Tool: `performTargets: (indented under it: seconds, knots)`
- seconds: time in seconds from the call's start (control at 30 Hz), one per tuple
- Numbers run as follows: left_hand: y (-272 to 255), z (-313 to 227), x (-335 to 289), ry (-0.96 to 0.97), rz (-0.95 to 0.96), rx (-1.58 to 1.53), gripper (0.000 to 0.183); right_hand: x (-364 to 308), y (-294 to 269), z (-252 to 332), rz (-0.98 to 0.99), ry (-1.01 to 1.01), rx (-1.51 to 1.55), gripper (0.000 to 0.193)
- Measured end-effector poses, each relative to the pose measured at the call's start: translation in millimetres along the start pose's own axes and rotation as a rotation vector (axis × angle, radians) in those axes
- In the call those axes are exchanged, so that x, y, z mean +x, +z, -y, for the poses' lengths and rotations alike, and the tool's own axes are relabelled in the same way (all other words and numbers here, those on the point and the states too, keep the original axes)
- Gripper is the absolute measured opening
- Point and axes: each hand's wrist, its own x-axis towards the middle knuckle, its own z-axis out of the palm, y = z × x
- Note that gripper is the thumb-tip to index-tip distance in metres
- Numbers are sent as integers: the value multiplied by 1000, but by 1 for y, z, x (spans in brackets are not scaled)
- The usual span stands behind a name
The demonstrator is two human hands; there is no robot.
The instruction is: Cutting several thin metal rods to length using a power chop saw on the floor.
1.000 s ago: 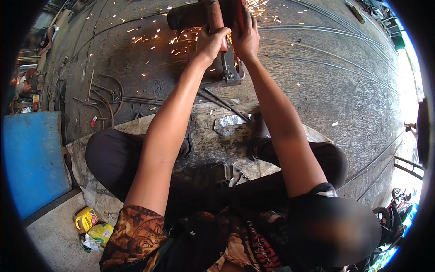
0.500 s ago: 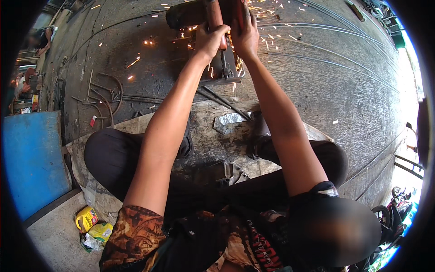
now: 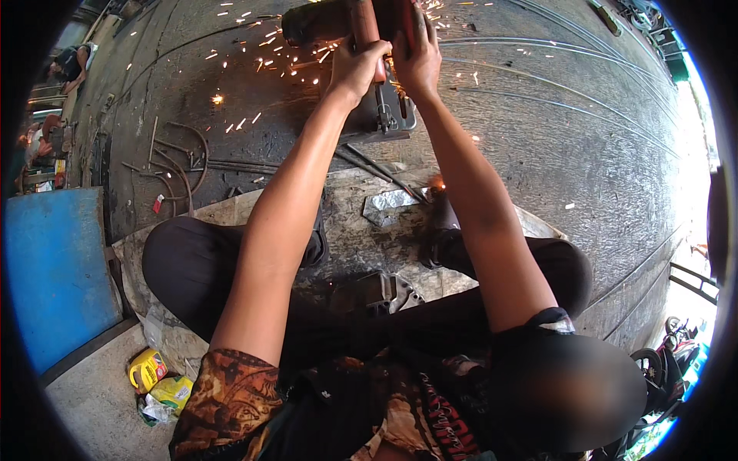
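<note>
Far left of the left hand [image 3: 355, 71], low: blue panel [image 3: 54, 261]. Nearer, down-left of that hand: bent rods [image 3: 184, 165] on the floor.

Left of the same hand: sparks [image 3: 261, 61], denser and more widely strewn than half a second ago, one bright burst lower down. Suggests the work is live and metal is being cut; the contact point is hidden.

Just above and left of the hand: the saw [image 3: 327, 23], dark cylindrical body, scuffed, cut off by the top edge. Its handle [image 3: 364, 23] is a worn red tube, slanting. Left hand wrapped closely round it, thumb across; position much as before. Below the hand, the saw's base [image 3: 392, 132]: dark, grimy metal with a clamp rod.

Right hand [image 3: 419, 67]: just beside, fingers nearly straight along the red guard [image 3: 405, 23], thumb apart. Gripping or only leaning: cannot tell. Also hardly shifted, so pressure looks steady.

Well below it, an orange glow [image 3: 437, 183] by the right foot, absent half a second ago; likely a stray spark. Right of that hand: long thin rods [image 3: 538, 48].
</note>
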Motion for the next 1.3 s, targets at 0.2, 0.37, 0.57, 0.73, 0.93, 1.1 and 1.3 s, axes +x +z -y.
performTargets:
  seconds: [0.2,0.37,0.57,0.73,0.93,1.1,1.3]
  knots:
    - [4,-5,-4,-24,-7,4,21,-2,-1,-2,-10,-21,17,59]
    - [2,2,0,-9,-19,-17,25,-1,0,-1,0,41,47,60]
    - [1,1,-3,-38,-4,6,26,-3,-2,-1,4,-10,15,60]
    - [3,-2,-6,-44,6,-11,27,-3,0,-4,-4,-5,33,61]
    - [2,-1,-6,-41,12,-15,27,-5,0,-2,-38,-36,0,60]
    - [2,-3,-7,-44,21,-15,28,-3,0,1,-23,-12,15,59]
    - [1,-2,-7,-39,38,37,24,-3,-2,1,12,28,-43,58]
